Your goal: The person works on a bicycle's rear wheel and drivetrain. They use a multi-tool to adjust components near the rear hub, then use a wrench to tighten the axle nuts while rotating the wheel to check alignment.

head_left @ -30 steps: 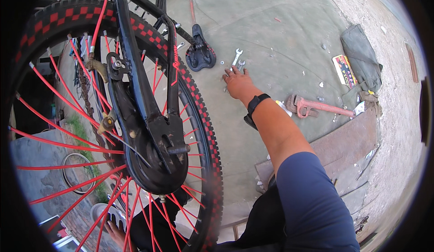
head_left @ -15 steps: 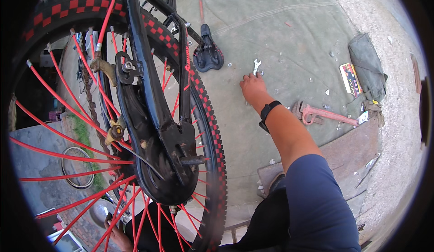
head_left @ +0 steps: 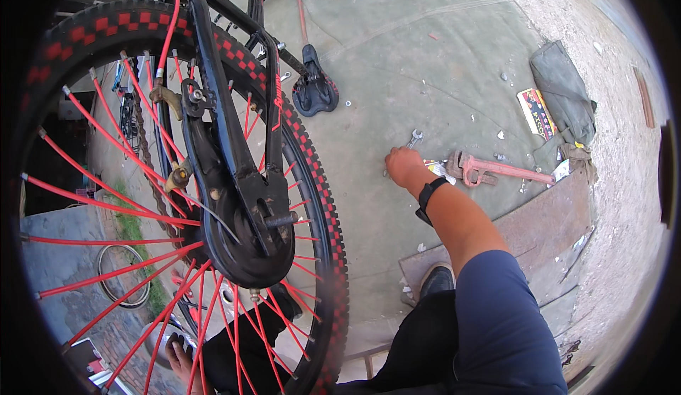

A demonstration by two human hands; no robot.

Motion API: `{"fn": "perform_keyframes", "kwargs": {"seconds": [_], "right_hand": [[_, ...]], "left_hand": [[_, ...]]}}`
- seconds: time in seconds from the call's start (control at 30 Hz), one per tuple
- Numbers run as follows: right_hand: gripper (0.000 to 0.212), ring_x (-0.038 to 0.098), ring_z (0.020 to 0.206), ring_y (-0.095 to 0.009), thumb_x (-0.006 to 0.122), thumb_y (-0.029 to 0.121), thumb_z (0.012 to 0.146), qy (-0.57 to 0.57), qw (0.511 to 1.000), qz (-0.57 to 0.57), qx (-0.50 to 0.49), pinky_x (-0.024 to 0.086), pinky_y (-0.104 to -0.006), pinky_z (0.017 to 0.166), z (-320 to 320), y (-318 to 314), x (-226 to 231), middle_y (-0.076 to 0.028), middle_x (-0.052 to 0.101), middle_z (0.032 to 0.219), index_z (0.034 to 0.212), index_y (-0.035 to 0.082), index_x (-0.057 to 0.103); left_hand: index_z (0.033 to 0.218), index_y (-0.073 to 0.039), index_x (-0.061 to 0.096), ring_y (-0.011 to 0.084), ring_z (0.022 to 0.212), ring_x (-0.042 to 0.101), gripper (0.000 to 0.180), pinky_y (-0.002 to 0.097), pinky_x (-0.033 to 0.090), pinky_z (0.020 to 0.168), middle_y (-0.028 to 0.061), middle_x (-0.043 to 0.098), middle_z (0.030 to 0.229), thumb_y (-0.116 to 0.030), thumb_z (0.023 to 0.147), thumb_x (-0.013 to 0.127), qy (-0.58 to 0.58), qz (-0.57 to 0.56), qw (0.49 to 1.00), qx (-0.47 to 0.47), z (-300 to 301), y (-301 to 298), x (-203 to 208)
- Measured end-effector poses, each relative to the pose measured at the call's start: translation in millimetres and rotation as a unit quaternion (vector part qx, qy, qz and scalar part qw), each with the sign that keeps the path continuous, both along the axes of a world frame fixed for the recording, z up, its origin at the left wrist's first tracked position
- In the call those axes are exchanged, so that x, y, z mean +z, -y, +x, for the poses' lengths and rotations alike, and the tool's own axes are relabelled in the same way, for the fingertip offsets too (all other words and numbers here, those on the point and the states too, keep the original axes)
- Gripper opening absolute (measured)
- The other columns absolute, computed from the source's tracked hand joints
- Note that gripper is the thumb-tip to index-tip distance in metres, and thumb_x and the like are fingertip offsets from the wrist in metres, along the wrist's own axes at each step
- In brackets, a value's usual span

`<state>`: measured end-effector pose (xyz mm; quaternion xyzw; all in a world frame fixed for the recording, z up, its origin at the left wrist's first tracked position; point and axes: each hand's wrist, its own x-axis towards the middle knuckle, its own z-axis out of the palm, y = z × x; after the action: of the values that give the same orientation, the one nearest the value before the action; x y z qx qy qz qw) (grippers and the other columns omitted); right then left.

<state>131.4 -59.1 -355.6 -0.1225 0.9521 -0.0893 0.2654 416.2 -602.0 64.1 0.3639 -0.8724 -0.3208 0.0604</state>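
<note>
My right hand (head_left: pixel 405 167) is closed around a silver open-end wrench (head_left: pixel 415 137) just above the green ground sheet. The wrench's jaw sticks out beyond my fingers. To the left stands a bicycle wheel with a red-and-black checkered tire (head_left: pixel 320 182), red spokes and a black frame (head_left: pixel 223 104). A threaded axle end (head_left: pixel 281 219) juts from the black dropout plate. Beyond the spokes, low on the left, my left hand (head_left: pixel 180 359) shows partly beside my leg; its grip is hard to make out.
A red pipe wrench (head_left: pixel 511 171) lies right of my right hand. Farther back are a black saddle (head_left: pixel 316 86) with its post, a printed box (head_left: pixel 537 113) and a dark cloth bag (head_left: pixel 564 86). A flat brown board (head_left: pixel 525 232) lies near my shoe (head_left: pixel 437 281).
My right hand has drawn the wrench nearer and slightly right across the sheet. The view has shifted a little. My left hand stays low behind the spokes.
</note>
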Motion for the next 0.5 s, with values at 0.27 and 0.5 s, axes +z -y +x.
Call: {"fn": "perform_keyframes", "kwargs": {"seconds": [0.27,0.5], "right_hand": [[0.017,0.064,0.108,-0.025,0.060,0.014,0.089,-0.043,0.998,-0.002,-0.043,0.055,-0.0398,0.084,24,-16,8,-0.008,0.067,0.110,0.102,0.011,0.070],[0.022,0.064,0.107,-0.026,0.058,0.015,0.090,0.045,0.998,0.027,-0.016,0.056,-0.0405,0.082,24,-14,16,-0.008,0.068,0.108,0.110,0.011,0.066]], "left_hand": [[0.139,-0.004,0.049,0.0226,0.124,0.055,0.045,0.0382,0.045,0.096,0.0128,0.056,0.138,-0.033,0.105,0.051,0.017,-0.052,0.998,-0.021,5,-7,4],[0.130,0.003,0.054,0.0186,0.104,0.057,0.040,0.0317,0.047,0.089,0.0110,0.060,0.118,-0.027,0.104,0.054,-0.047,-0.040,0.998,0.000,-4,-34,-2]]}}
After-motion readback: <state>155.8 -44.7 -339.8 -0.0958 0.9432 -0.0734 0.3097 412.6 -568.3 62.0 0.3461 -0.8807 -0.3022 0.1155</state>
